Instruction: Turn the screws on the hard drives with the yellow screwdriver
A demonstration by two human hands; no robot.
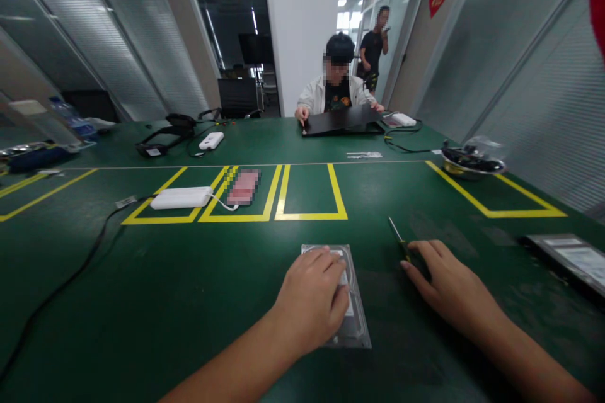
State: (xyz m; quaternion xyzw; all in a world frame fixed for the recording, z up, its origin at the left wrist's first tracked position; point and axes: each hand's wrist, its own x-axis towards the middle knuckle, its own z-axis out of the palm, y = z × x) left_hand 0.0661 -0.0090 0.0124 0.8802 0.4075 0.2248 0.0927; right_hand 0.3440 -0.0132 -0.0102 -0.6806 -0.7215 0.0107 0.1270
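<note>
A silver hard drive with a white label lies flat on the green table. Over its upper left part rests my left hand, fingers bent and gripping it, hiding much of the label. To the right, my right hand sits low over the table with a thin screwdriver between thumb and fingers. The metal shaft points forward and left; the fingers hide most of the handle. A second hard drive lies at the right edge, apart from both hands.
Yellow tape outlines mark the green table. A white power bank is cabled to a blurred phone. At right stands a metal bowl of dark items. Across the table, a seated person handles a black panel.
</note>
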